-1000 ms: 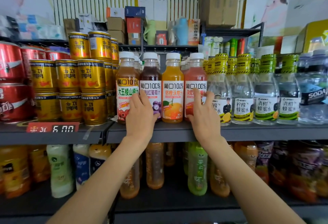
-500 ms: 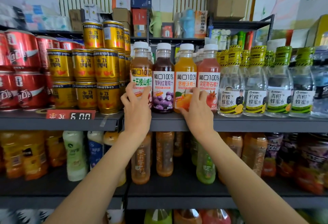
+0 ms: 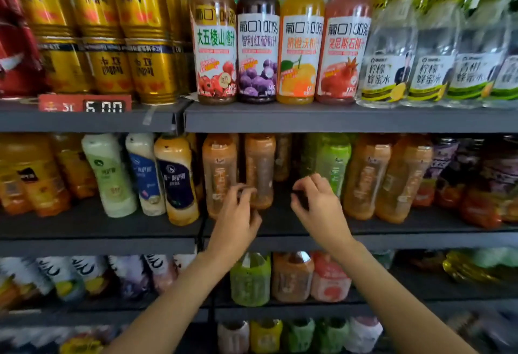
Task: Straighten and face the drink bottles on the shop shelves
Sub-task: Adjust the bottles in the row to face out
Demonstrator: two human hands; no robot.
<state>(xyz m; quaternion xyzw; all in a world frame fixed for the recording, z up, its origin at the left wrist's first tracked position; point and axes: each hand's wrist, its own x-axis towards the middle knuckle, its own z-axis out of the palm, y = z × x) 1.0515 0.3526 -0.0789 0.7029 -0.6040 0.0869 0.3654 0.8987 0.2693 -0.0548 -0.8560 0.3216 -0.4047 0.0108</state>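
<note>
Orange bottles (image 3: 221, 174) stand upright, labels forward; left hand (image 3: 235, 222) and right hand (image 3: 322, 210) loosely curled, gripping nothing.

Both hands (image 3: 280, 210) reach toward orange bottles (image 3: 238, 171).

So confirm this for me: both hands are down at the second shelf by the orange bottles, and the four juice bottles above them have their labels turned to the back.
Not quite. The head view shows the four juice bottles with labels facing front. The rest holds: left hand and right hand are at the second shelf by the orange bottles.
</note>
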